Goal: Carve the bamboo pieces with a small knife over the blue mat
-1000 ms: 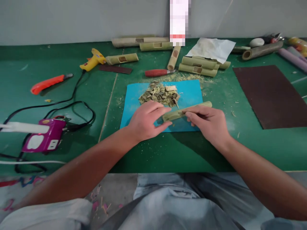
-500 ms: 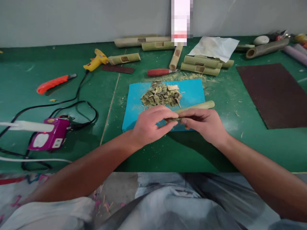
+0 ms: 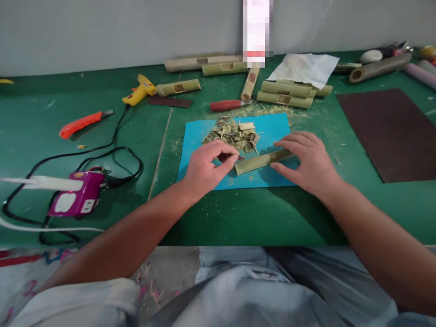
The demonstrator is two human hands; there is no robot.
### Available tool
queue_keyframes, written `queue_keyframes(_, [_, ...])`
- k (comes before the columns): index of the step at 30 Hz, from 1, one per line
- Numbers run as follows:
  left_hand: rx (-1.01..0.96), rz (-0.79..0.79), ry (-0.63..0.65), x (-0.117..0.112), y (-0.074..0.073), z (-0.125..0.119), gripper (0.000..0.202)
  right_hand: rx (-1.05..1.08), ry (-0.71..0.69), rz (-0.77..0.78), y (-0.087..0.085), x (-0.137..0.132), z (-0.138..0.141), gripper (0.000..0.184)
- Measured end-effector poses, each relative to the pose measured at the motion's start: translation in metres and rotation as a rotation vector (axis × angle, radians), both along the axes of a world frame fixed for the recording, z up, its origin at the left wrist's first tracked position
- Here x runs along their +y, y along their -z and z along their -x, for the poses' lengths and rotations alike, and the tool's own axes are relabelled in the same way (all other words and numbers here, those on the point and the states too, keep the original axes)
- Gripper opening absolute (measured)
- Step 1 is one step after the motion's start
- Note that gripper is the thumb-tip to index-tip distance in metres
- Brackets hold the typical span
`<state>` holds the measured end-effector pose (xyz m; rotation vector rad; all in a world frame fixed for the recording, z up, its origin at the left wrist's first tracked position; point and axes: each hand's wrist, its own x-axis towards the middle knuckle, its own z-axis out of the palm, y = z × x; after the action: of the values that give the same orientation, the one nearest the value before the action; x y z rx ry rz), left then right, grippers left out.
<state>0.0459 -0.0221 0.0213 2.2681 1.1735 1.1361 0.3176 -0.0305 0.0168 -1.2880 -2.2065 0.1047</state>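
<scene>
A short green bamboo tube (image 3: 259,161) lies on the blue cutting mat (image 3: 269,131) on the green table. My right hand (image 3: 306,161) rests on the tube's right part, fingers wrapped over it. My left hand (image 3: 207,165) hovers just left of the tube's cut end, thumb and fingers pinched on a small dark sliver I cannot make out. A heap of bamboo shavings (image 3: 233,134) lies on the mat just beyond both hands.
Several cut bamboo tubes (image 3: 284,93) lie at the back with a red-handled knife (image 3: 226,105), a yellow glue gun (image 3: 139,91) and white paper (image 3: 306,68). An orange cutter (image 3: 83,122), black cable and purple power strip (image 3: 76,200) are left. A brown sheet (image 3: 391,131) lies right.
The tube, held up between both hands, has come down onto the mat. My right hand moved right along it; my left hand let go of the tube and pinched something small.
</scene>
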Motion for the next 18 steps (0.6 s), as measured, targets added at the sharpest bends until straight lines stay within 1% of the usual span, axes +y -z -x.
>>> queue_keyframes(3, [0.028, -0.076, 0.062, 0.000, -0.002, 0.003, 0.009, -0.122, 0.009, -0.036, -0.001, 0.002, -0.010, 0.038])
queue_keyframes(5, [0.058, -0.113, 0.082, 0.000, -0.004, 0.005, 0.008, -0.183, 0.014, -0.052, -0.002, 0.003, -0.016, 0.035])
queue_keyframes(11, [0.173, -0.165, 0.082, 0.002, -0.002, 0.006, 0.011, -0.321, -0.018, -0.058, -0.006, 0.006, -0.026, 0.027])
queue_keyframes(13, [0.215, -0.193, 0.077, 0.003, 0.001, 0.006, 0.013, -0.346, -0.022, -0.030, -0.010, 0.004, -0.025, 0.026])
queue_keyframes(18, [0.318, -0.232, -0.015, 0.002, 0.002, 0.007, 0.015, -0.323, -0.077, 0.090, -0.022, -0.005, -0.016, 0.024])
